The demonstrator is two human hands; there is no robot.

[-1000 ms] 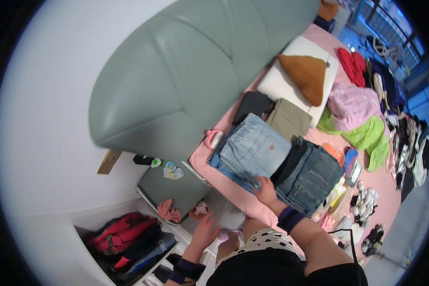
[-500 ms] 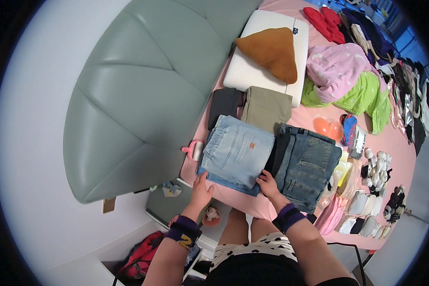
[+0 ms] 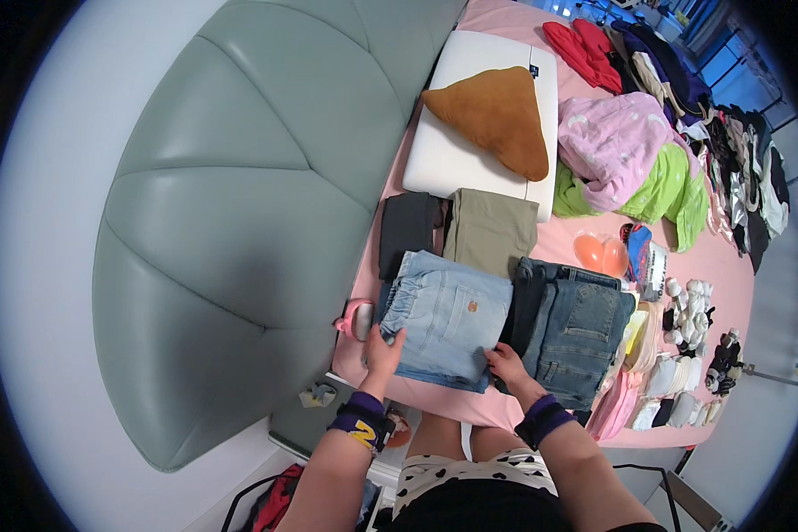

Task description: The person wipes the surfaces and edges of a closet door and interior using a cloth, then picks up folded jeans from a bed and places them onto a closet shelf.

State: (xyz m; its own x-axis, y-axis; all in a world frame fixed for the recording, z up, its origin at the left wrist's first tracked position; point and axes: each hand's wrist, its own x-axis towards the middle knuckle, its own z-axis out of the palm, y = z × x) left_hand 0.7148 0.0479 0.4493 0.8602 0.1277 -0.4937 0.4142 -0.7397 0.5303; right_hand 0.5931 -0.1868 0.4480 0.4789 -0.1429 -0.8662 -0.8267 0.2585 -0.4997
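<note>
A folded pair of light blue jeans (image 3: 443,310) with a gathered elastic waist lies on top of a stack near the bed's front edge. At the waist end, my left hand (image 3: 384,352) grips the jeans' left edge, its fingers curled over the cloth. My right hand (image 3: 510,367) pinches the near right corner. Beneath them shows the edge of a bluer denim piece (image 3: 461,383). Folded dark blue jeans (image 3: 581,328) lie just right of my right hand. Behind the light jeans are folded olive trousers (image 3: 492,230) and a dark grey folded garment (image 3: 405,235).
A green-grey padded headboard (image 3: 239,230) borders the bed on the left. A pink lint roller (image 3: 355,319) lies beside the jeans. Farther back are a white pillow (image 3: 430,146) under a brown cushion (image 3: 496,120), and pink pyjamas (image 3: 612,142). Rolled socks (image 3: 687,310) and other clothes line the right.
Both hands have closed on the light blue jeans; the left moved up onto the waist edge. The whole view has shifted slightly.
</note>
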